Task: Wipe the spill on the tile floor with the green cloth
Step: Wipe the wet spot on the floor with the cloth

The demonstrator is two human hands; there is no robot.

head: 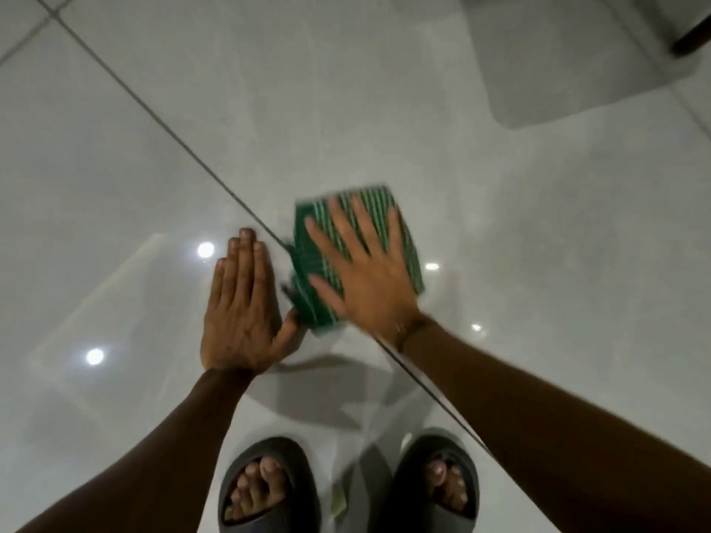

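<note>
A green cloth (325,259) with pale stripes lies folded on the glossy grey tile floor (500,232). My right hand (361,271) presses flat on top of it with the fingers spread. My left hand (240,305) rests flat on the tile just left of the cloth, fingers together, its thumb touching the cloth's near left corner. The cloth and my right hand are blurred by motion. I cannot make out any spill on the shiny tile.
A dark grout line (161,125) runs diagonally from the far left down past the cloth. My two feet in dark slides (269,490) stand at the near edge. A pale piece of furniture with a dark leg (688,40) stands at the far right.
</note>
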